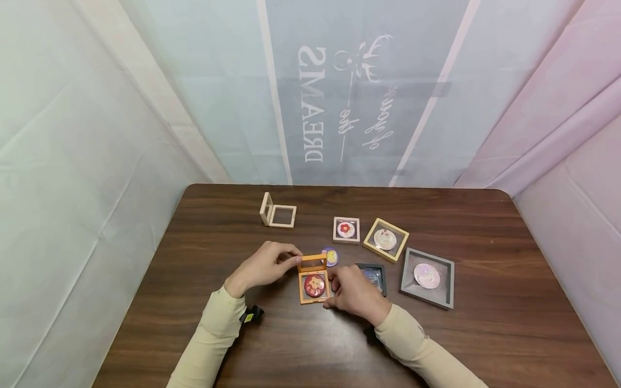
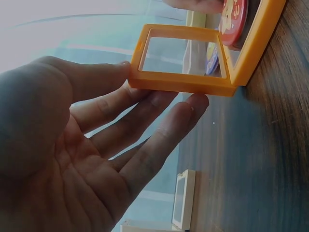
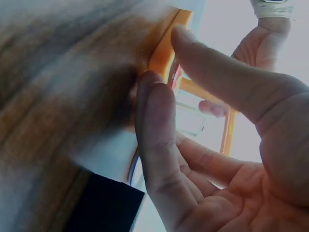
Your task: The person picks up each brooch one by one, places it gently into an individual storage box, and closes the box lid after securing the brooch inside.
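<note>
An orange hinged display frame (image 1: pixel 314 300) stands open on the table, its lid (image 2: pixel 183 87) raised upright at the far side. A round red badge (image 1: pixel 315 286) with a pale figure lies in its base. My left hand (image 1: pixel 266 264) pinches the lid's left edge, thumb on one face and fingertips behind. My right hand (image 1: pixel 358 293) holds the base at its right side, with thumb and index finger (image 3: pixel 159 111) on the orange rim. Just behind the lid lies a round purple and yellow badge (image 1: pixel 332 257), partly covered by it.
A cream frame (image 1: pixel 294 215) stands open at the back left. To the right lie a pink frame (image 1: pixel 346 240), a yellow frame (image 1: pixel 401 242) and a grey frame (image 1: pixel 451 291), each with a round badge. A dark frame (image 1: pixel 383 277) is partly hidden by my right hand.
</note>
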Demonstrator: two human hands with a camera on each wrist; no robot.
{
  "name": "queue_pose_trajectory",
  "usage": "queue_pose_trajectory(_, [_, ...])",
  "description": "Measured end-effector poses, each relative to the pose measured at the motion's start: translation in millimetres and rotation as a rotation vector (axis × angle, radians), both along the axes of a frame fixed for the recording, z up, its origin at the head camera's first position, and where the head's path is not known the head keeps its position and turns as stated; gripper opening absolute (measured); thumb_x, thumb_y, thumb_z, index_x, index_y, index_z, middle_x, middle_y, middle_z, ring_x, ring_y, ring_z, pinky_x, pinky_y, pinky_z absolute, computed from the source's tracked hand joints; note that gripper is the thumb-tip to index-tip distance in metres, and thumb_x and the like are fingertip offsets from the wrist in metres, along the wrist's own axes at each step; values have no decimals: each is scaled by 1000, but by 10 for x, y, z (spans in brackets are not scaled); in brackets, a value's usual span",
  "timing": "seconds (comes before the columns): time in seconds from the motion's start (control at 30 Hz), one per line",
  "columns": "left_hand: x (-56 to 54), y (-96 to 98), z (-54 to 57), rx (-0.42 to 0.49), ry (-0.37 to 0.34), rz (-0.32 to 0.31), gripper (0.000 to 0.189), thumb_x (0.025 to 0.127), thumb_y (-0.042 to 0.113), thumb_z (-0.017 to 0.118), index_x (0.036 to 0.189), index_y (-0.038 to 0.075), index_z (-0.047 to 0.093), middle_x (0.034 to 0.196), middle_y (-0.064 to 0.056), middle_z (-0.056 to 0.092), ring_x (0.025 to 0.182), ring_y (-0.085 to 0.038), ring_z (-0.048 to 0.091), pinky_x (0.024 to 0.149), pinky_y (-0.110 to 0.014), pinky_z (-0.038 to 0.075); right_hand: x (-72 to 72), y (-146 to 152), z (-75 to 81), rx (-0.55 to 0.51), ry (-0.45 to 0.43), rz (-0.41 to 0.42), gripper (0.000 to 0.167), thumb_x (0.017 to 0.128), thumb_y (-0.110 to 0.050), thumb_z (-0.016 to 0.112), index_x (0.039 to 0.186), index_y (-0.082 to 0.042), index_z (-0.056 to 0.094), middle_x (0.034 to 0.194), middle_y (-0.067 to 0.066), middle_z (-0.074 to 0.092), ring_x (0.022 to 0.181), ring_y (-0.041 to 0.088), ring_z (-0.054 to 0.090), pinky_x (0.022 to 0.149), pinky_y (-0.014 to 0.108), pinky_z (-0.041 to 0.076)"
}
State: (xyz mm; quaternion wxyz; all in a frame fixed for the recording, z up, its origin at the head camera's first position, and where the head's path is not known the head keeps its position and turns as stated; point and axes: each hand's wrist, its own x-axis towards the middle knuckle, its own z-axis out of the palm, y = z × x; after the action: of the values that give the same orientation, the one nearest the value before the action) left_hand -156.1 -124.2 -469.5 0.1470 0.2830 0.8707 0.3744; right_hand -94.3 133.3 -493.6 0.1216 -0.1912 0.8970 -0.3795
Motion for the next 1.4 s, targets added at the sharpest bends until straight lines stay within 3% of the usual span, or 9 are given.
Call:
queue_pose_trajectory(0.17, [0, 1, 9, -6, -9, -24, 20, 109, 23, 64, 116, 12, 79, 107, 3, 79, 95, -7, 71, 81, -28, 57, -5, -2, -30, -10, -17, -7, 39, 72, -3, 98, 102, 3, 73, 74, 2, 69, 61, 5, 64, 56, 23, 53])
queue_pose_trajectory(0.37, [8, -16, 33, 17, -40, -84, 13, 107, 22, 68, 110, 16, 79, 98, 2, 76, 71, -10, 61, 63, -25, 52, -8, 6, -31, -23, -31, -1, 37, 73, -1, 97, 99, 3, 70, 74, 1, 69, 62, 5, 64, 55, 22, 53])
queue_pose_trajectory(0.47, [11, -21, 31, 11, -37, -134, 11, 106, 22, 69, 107, 17, 78, 98, 5, 74, 73, -10, 62, 67, -26, 54, -9, 9, -38, -16, -30, -2, 37, 73, -1, 97, 98, 2, 69, 74, 1, 70, 62, 4, 64, 56, 22, 53])
queue_pose_trajectory(0.67, [29, 10, 46, -12, -27, -197, 5, 104, 18, 73, 104, 17, 78, 102, 7, 74, 93, -5, 68, 87, -33, 61, -25, 21, -37, -21, -27, -3, 36, 74, -2, 96, 97, 1, 69, 73, 0, 70, 62, 3, 63, 56, 21, 53])
queue_pose_trajectory(0.8, [82, 31, 74, -47, -5, -201, 4, 102, 20, 75, 101, 17, 79, 103, 9, 74, 94, -6, 68, 90, -37, 60, -34, 22, -39, -17, -25, 5, 37, 74, -2, 96, 100, 1, 70, 72, -2, 68, 61, 4, 61, 56, 22, 51])
queue_pose_trajectory(1.03, [219, 48, 60, -93, 93, -197, 2, 100, 19, 77, 100, 18, 79, 102, 10, 73, 98, -17, 71, 92, -42, 57, -28, 5, -55, 5, -11, 23, 35, 77, -5, 95, 101, 0, 70, 72, -4, 68, 62, 3, 61, 56, 22, 51])
queue_pose_trajectory(1.4, [433, 82, -103, -109, 197, -125, 3, 97, 21, 81, 100, 19, 80, 107, 9, 74, 102, -14, 69, 94, -40, 56, -15, 30, -60, -10, 2, 28, 31, 81, -3, 91, 103, 0, 70, 75, -2, 68, 64, 2, 61, 58, 22, 53])
